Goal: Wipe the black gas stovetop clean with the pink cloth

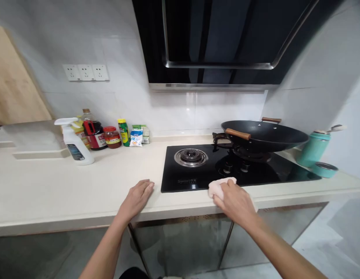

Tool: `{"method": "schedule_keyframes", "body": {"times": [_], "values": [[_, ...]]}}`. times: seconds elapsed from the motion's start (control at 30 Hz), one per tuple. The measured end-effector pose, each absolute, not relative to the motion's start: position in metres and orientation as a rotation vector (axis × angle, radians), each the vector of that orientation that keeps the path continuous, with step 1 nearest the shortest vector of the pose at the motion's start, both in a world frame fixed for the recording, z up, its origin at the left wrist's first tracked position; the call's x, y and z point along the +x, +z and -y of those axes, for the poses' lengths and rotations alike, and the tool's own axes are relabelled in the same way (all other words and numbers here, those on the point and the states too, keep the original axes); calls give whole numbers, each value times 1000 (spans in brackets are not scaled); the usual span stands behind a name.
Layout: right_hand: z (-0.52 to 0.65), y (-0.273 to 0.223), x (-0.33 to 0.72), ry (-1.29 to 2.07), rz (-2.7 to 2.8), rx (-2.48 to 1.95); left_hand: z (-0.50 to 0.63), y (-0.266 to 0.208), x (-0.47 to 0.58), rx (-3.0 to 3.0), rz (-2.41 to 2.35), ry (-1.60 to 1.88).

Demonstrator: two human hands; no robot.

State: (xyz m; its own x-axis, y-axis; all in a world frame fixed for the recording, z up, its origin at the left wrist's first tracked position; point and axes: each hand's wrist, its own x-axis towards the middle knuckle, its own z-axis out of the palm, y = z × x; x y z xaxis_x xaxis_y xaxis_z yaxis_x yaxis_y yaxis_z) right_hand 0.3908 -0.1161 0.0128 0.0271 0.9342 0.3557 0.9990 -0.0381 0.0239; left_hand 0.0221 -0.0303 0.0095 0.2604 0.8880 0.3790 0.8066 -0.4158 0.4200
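A pale pinkish-white cloth (217, 187) is bunched under my right hand (235, 199), whose fingers are closed on it. It lies at the front edge of the black gas hob (180, 174), partly over the glass and partly over the counter. My left hand (138, 196) lies on the white countertop (116, 174), left of the hob's front corner, fingers stretched out and holding nothing. Bare of any pan is the hob's left burner (191, 156). On the right burner sits a black wok (264, 137) with wooden handles. Two control knobs (227, 167) are just beyond the cloth.
A white spray bottle (75, 145) stands at left, near a dark sauce bottle (94, 135), a red-lidded jar (112, 137), a green container (124, 133) and small packets (136, 138). A turquoise flask (315, 149) and its lid (324, 169) are at right. Overhead hangs a range hood (214, 42).
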Motion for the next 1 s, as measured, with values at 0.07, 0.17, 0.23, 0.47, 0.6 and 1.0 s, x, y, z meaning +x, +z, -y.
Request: {"method": "schedule_keyframes", "body": {"times": [0.07,0.17,0.23,0.47,0.6,1.0], "values": [[115,15,356,-384,2078,-1948,31,8,22,2334,-1596,915],[113,19,305,-310,2169,-1768,34,10,24,2249,-1547,980],[112,24,275,-254,2218,-1664,36,13,25,2192,-1527,1001],[108,28,198,-248,2394,-1322,41,25,18,1983,-1455,1052],[111,9,193,-431,2427,-1082,40,27,15,1926,-1464,1073],[162,-68,319,110,2109,-1339,38,23,19,2035,-1499,946]]}}
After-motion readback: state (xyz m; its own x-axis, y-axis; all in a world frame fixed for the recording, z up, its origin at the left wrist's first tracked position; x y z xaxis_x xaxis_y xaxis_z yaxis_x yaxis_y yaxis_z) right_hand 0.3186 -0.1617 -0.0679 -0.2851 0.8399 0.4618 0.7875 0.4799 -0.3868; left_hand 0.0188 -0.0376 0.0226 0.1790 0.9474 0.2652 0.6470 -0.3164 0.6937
